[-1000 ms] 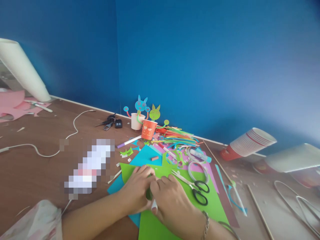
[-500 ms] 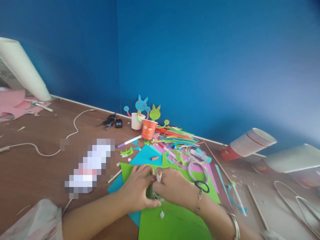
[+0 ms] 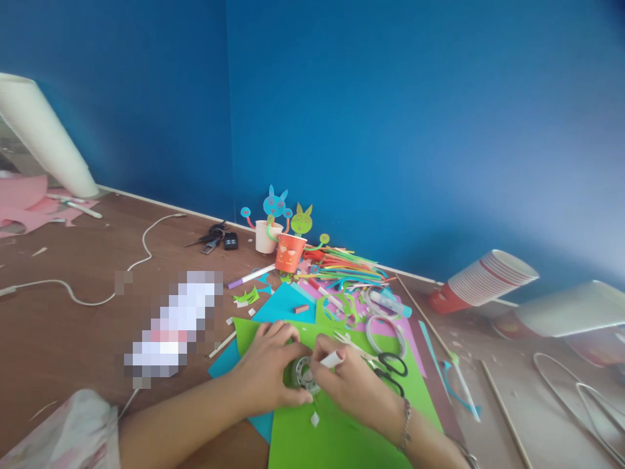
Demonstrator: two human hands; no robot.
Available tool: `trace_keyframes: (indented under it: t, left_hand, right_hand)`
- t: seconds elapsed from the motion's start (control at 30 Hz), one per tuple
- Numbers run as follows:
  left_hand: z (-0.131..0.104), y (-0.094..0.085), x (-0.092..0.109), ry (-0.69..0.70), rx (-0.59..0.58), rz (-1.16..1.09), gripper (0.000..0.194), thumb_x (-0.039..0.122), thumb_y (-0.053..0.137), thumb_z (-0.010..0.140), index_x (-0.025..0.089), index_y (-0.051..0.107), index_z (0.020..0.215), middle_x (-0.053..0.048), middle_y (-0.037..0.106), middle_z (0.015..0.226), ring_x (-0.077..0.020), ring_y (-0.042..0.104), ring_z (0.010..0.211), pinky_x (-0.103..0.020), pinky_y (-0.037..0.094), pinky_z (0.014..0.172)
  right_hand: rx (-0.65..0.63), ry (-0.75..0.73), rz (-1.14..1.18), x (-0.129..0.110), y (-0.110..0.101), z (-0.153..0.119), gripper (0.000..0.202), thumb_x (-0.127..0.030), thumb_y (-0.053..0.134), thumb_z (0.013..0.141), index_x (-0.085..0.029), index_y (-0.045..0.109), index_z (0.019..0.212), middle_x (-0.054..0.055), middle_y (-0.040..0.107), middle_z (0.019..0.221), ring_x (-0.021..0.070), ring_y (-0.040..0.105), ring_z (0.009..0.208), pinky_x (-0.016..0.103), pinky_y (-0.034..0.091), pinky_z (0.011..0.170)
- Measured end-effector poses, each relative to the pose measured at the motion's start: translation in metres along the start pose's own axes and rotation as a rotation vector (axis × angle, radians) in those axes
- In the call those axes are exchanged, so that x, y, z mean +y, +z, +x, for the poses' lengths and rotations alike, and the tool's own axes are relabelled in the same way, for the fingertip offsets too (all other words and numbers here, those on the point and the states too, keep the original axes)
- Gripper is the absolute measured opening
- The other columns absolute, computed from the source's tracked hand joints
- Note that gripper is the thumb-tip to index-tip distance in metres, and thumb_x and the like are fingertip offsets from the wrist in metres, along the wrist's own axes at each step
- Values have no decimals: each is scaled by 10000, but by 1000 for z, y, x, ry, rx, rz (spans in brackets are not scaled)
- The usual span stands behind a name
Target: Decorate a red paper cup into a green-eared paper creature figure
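1. One white roll [image 3: 46, 137] leaned at the far left, above pink paper [image 3: 22, 202].
2. Some keys [image 3: 213, 238] lay on the desk [image 3: 92, 260], to the right of a thin white cable [image 3: 146, 244].
3. Two cups stood near the blue wall [image 3: 390, 130]: a white cup [image 3: 266, 238] with a blue eared figure [image 3: 274, 206], and just right of it a red cup [image 3: 290, 254] with a green eared figure [image 3: 301, 222].
4. The left hand [image 3: 271, 371] curved its thumb and fingers around a round grey ring [image 3: 303, 374], grasping it over the green sheet [image 3: 336, 436].
5. The right hand [image 3: 349, 381] was closed on a white pen [image 3: 333, 359], just right of the ring.
6. Black-handled scissors [image 3: 391, 365] lay on the green sheet, beyond the right hand; clear tape rings [image 3: 385, 336] sat just past them.
7. A stack of paper cups [image 3: 483, 281] lay tilted at the right, well apart from both hands.
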State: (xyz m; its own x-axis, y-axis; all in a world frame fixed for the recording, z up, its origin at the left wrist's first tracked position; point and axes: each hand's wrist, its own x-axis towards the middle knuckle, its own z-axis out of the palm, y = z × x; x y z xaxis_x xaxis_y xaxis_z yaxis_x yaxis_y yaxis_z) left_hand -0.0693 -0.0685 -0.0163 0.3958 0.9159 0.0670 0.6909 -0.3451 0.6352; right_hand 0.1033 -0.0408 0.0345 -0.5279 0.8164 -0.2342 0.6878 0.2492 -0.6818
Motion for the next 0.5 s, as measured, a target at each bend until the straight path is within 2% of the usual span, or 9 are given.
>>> trace_keyframes:
  t: [0.27,0.4,0.5]
  left_hand:
    - [1,3,-3,19,10,-19,456,421,778,621,300,640,1039,-7,534,1017,-242,480,992,-391,312,857]
    - [-1,5,-5,19,25,-26,461,415,776,614,294,640,1038,-9,540,1012,-241,481,984,-391,304,862]
    - [0,6,-5,16,29,-22,463,386,781,600,293,642,1031,-12,543,1004,-243,483,973,-395,304,860]
  right_hand:
    - [103,-303,-184,22,10,-16,104,-99,474,769,-202,479,755,8,579,756,152,518,703,250,388,623]
    - [189,-503,-342,26,14,-15,98,-101,460,782,-196,483,791,17,569,744,159,504,665,279,370,628]
    - [239,-594,-454,25,17,-14,102,-96,450,783,-192,483,795,17,568,726,162,482,635,291,332,607]
